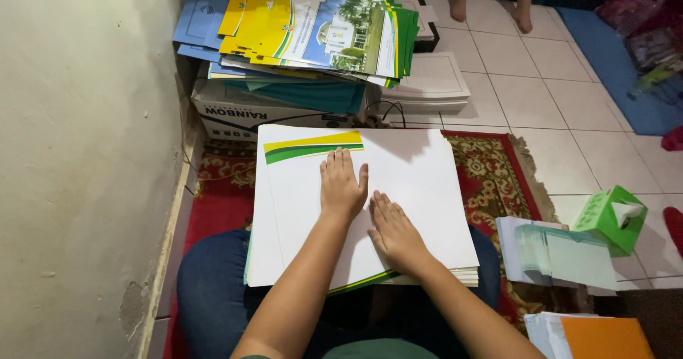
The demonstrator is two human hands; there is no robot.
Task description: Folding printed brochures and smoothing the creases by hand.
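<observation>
Left hand (pixel 341 187) flat, palm down, fingers together, on top white sheet (pixel 413 181) of stack resting on lap. Right hand (pixel 393 232) just beside it, flat, fingers slightly spread, pressing same sheet. Yellow-green stripe (pixel 313 147) at sheet's far left corner. Patterned rug (pixel 491 174) beneath. Green tissue box (pixel 613 217) on floor tiles, right.

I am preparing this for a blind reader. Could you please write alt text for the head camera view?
Seen from above, a seated person presses the left hand and right hand flat on a white folded sheet topping a stack on their lap. Ahead, printed yellow-and-green folders are piled on a cardboard box; a green tissue box stands on the tiled floor at right.
</observation>
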